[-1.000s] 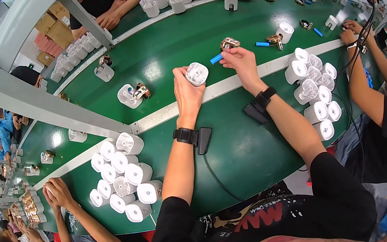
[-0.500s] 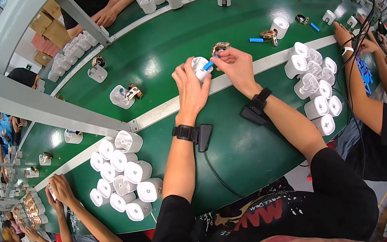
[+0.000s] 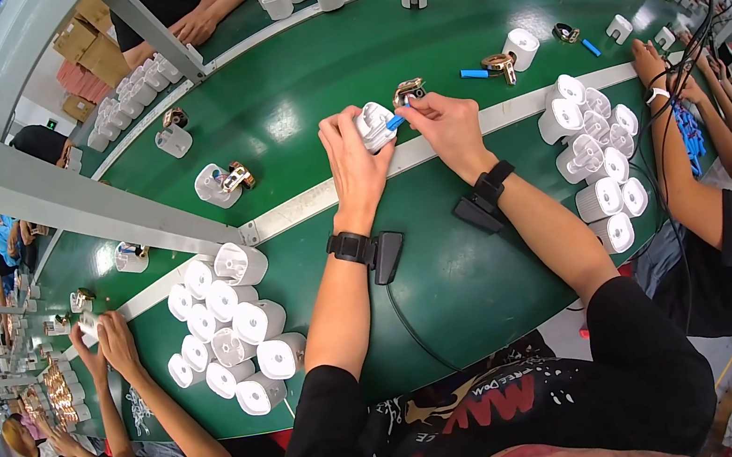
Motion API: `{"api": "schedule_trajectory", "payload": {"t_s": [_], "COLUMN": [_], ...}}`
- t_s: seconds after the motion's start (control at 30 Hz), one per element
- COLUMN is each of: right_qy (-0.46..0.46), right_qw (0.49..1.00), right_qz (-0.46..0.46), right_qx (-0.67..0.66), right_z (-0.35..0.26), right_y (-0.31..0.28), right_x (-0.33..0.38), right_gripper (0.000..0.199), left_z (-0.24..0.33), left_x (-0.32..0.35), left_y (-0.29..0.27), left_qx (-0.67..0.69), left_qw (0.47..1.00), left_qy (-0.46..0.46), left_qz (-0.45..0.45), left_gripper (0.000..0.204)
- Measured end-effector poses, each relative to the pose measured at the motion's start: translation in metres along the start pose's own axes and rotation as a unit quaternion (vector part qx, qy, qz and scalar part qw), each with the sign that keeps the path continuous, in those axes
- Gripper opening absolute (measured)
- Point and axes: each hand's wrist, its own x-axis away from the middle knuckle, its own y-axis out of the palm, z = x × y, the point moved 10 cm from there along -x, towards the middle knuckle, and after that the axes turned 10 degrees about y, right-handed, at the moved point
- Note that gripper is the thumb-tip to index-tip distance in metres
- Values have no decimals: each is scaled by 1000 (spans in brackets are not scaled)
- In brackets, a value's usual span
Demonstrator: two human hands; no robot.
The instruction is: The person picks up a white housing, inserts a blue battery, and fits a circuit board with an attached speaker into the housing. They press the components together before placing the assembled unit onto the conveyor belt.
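Over the metal rail, my left hand (image 3: 353, 169) is wrapped round a white plastic housing (image 3: 373, 133), its open end tilted toward my right hand. My right hand (image 3: 451, 129) pinches a small blue cylinder (image 3: 395, 122), which looks like a battery cell, at the mouth of the housing. How far the cell sits inside cannot be made out. Just behind my right fingertips is a copper-coloured ring-shaped part (image 3: 409, 91); whether it is joined to the cell is hidden. Each wrist wears a black strap with a black box.
White housings cluster on the green bench at left (image 3: 257, 322) and right (image 3: 584, 156). On the green belt are a housing with a copper part (image 3: 216, 186), another housing (image 3: 522, 50) and a blue cell (image 3: 475, 74). A grey post (image 3: 95, 188) stands left. Co-workers sit on both sides.
Parts on the belt have shifted left. My hands, with the housing and the blue cell, have moved slightly left too. The co-worker at left has raised a white housing a little.
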Motion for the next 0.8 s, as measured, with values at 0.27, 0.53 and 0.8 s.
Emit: {"api": "schedule_trajectory", "payload": {"t_s": [0.27, 0.53, 0.8], "right_qy": [-75, -42, -92], "right_qw": [985, 990, 982], "right_qz": [-11, -102, -147], "right_qx": [154, 93, 81], "right_z": [-22, -21, -18], "right_y": [10, 29, 41], "right_x": [11, 19, 24], "right_gripper": [16, 14, 18], "left_z": [7, 1, -3], "left_x": [-1, -1, 2], "left_y": [-5, -16, -14], "left_qx": [-34, -37, -80], "left_qw": [999, 998, 996], "left_qy": [1, 3, -12], "left_qz": [12, 58, 44], "left_gripper": [61, 55, 47]}}
